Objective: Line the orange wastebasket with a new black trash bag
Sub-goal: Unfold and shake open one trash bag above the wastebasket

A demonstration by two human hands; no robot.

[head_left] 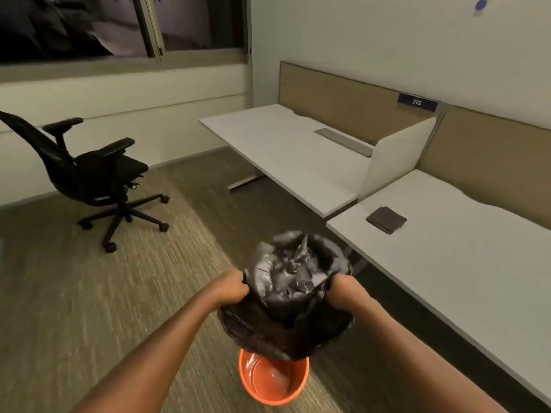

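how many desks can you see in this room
2. One desk stands farther back by the tan partition; the other desk is nearer, on the right, with a dark folded item on it. More may lie outside the frame.

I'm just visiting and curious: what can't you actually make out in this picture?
Head view:
- Far rim of the orange wastebasket: hidden behind the black trash bag.
- Fingertips of the left hand and right hand: buried in bag folds.
- Dark folded item on the desk: too small to identify.
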